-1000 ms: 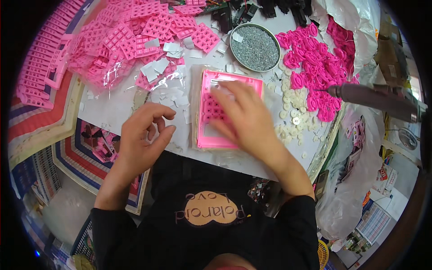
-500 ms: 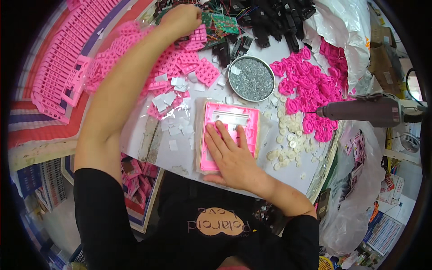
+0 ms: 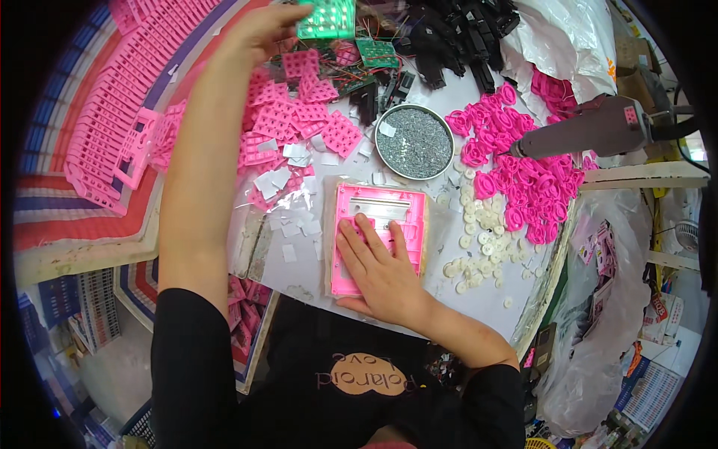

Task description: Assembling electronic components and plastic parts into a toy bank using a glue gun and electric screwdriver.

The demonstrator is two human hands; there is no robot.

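My left hand (image 3: 268,31) is raised at the far side of the table, its fingers closed on the edge of a green circuit board (image 3: 326,19). Below the board lie pink button pads (image 3: 299,112) in a heap. My right hand (image 3: 383,273) rests flat, fingers spread, on a pink plastic casing (image 3: 344,278) at the near edge. A silvery strip (image 3: 381,207) shows in the casing's upper part; the palm hides much of the rest. Under the casing is a pad wrapped in clear film.
Beyond the casing stands a round dish of small screws (image 3: 415,142). Pink rings (image 3: 516,157) and white discs (image 3: 479,247) lie to the right, under a hanging electric screwdriver (image 3: 583,129). Black parts (image 3: 464,37) and another circuit board (image 3: 378,53) are at the back. Pink housings (image 3: 112,112) line the left.
My left hand has come up from the back pile with the green circuit board and shifted left. The view has shifted slightly, and the screwdriver hangs higher. My right hand stays on the casing.
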